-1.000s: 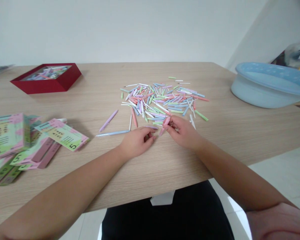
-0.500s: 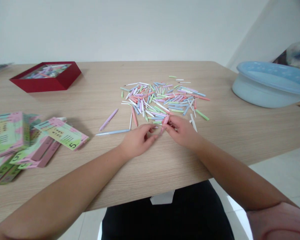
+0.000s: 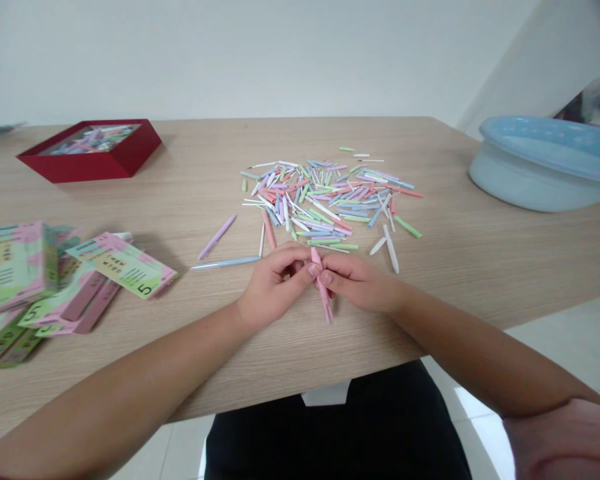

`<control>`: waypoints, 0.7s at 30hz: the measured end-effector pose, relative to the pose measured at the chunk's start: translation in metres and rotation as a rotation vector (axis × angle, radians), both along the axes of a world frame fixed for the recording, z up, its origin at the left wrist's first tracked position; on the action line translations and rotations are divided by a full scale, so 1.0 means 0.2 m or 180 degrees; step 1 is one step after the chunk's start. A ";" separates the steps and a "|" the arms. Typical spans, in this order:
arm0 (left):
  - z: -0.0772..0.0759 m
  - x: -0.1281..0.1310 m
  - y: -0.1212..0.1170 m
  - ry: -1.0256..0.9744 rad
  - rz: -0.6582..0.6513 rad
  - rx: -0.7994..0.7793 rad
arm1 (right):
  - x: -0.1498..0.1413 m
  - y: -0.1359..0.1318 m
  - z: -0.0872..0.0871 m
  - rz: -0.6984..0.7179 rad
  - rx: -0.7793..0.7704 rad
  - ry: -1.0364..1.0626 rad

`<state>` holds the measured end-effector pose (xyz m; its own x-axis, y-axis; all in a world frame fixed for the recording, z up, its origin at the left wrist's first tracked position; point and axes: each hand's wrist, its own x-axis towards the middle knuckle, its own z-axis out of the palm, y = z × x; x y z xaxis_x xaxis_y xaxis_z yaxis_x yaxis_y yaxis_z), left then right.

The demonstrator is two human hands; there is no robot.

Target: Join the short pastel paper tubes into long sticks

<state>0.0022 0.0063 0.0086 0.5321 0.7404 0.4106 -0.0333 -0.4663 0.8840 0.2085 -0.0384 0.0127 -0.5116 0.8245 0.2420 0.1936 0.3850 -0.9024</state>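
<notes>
Between my two hands, over the near part of the wooden table, is a pink pen [image 3: 324, 293], its lower end with the clip pointing toward me. My left hand [image 3: 277, 280] pinches the pen near its upper end with thumb and finger. My right hand [image 3: 357, 280] closes on the same pen from the other side. Just beyond the hands lies a loose pile of pastel pen parts and thin white refills [image 3: 325, 200]. A purple pen [image 3: 217, 237] and a light blue pen [image 3: 225, 263] lie left of the pile.
On the left are stacked pink-and-green cartons [image 3: 20, 267] marked 5. Behind them stands a red box [image 3: 90, 167] holding more pen parts. A light blue basin [image 3: 535, 177] is at the right. The table's front edge runs just before my lap.
Both hands have drawn slightly toward me, and the pink pen has swung so that its clip end points at me. My left hand has come up to grip it.
</notes>
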 end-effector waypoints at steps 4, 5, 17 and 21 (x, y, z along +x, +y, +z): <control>0.00 0.00 -0.01 -0.0088 -0.0118 -0.0153 | 0.01 -0.01 0.02 0.0020 0.0031 -0.0022; 0.01 0.00 -0.01 -0.0116 -0.0138 -0.0155 | 0.01 -0.01 0.02 0.0014 0.0029 -0.0001; 0.01 0.00 -0.03 -0.0158 -0.0353 -0.0114 | 0.00 0.00 -0.03 0.0009 -0.0212 0.0384; 0.02 -0.02 -0.03 0.0215 0.0080 0.0353 | 0.02 -0.01 -0.05 -0.0370 -0.0170 0.0627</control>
